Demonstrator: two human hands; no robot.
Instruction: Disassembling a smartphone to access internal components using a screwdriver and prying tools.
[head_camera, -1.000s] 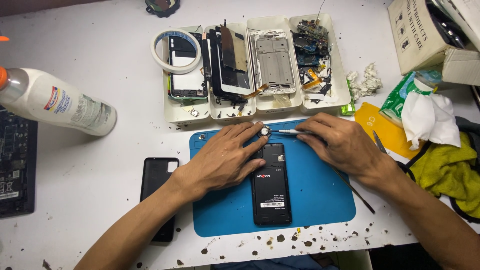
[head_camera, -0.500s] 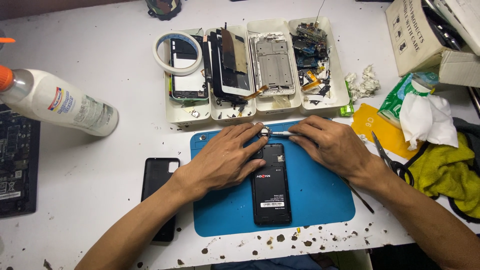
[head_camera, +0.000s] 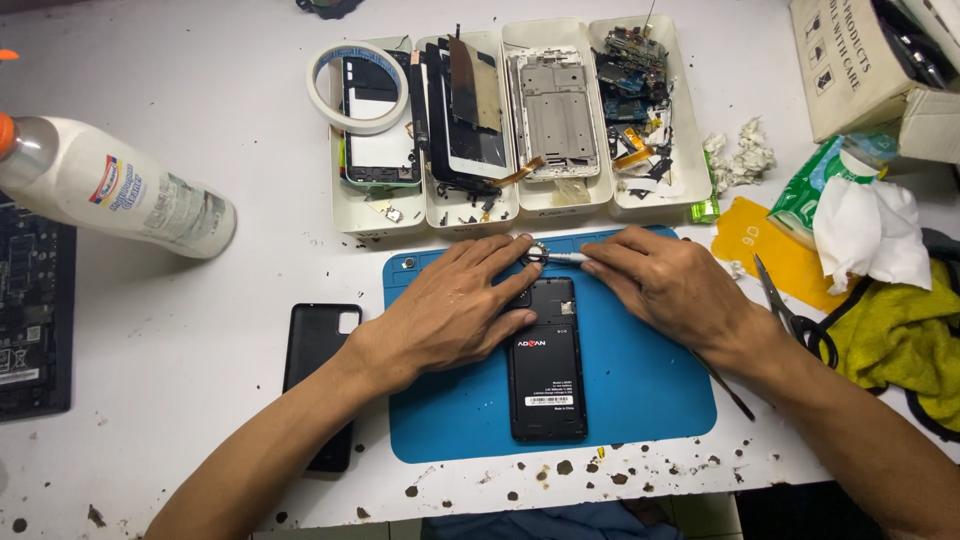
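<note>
Here the black phone (head_camera: 546, 365) lies face down on the blue mat (head_camera: 640, 400), so it cannot slide. My left hand (head_camera: 450, 310) presses flat on its top. My right hand (head_camera: 670, 285) pinches a thin tool (head_camera: 560, 257), its tip at the phone's top edge. Parts trays (head_camera: 520, 205) sit just behind on the table (head_camera: 200, 300).

Both forearms are bare, with no sleeves showing. The left hand (head_camera: 450, 310) and right hand (head_camera: 670, 285) wear no gloves, rings or watch.
</note>
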